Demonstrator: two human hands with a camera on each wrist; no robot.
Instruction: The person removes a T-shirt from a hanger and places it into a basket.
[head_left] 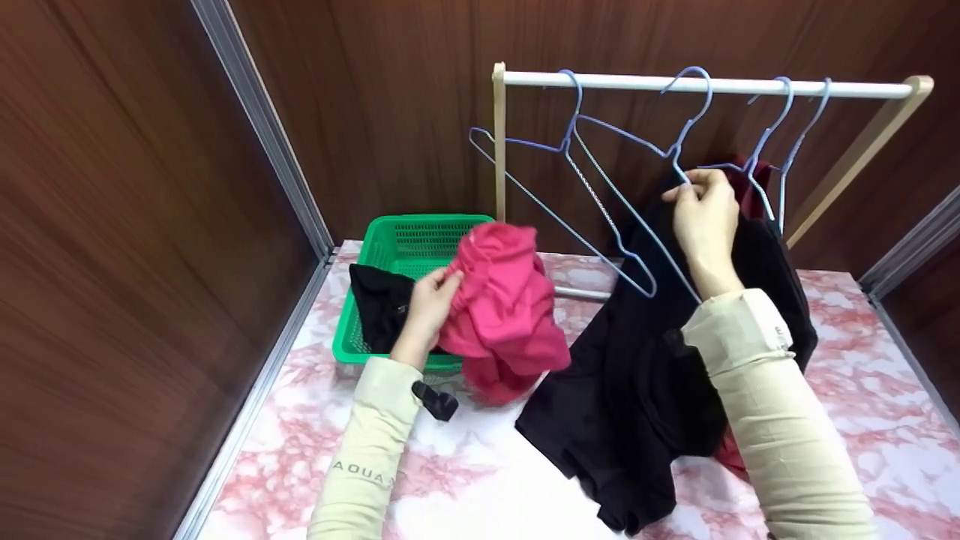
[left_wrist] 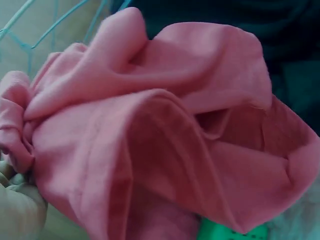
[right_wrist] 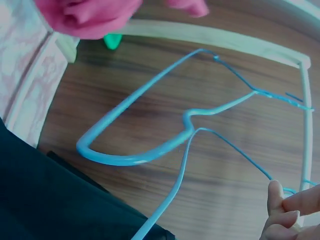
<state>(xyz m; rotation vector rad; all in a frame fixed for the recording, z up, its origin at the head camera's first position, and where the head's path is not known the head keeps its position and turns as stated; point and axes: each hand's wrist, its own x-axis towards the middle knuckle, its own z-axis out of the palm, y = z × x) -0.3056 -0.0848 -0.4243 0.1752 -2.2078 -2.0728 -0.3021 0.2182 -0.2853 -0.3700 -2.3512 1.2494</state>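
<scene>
A bunched pink garment [head_left: 499, 300] hangs from my left hand [head_left: 429, 307], whose fingers and thumb grip its left side above the basket's right end. Its folds fill the left wrist view, where only part of the hand [left_wrist: 22, 210] shows. My right hand [head_left: 705, 217] pinches a blue wire hanger [head_left: 634, 135] just below its neck, with the hook on the rail. Against that hand and forearm, black clothing [head_left: 637, 390] drapes down onto the table; how it hangs is partly hidden. In the right wrist view the fingertips [right_wrist: 277, 200] close on the wire.
A green basket [head_left: 345, 349] holds a black cloth [head_left: 381, 300]. The white rail [head_left: 600, 80] has wooden end posts and bears several hangers, including a bare one [head_left: 555, 214] at left. Dark red cloth [head_left: 754, 187] hangs behind. Brown panels surround the marbled table [head_left: 277, 450].
</scene>
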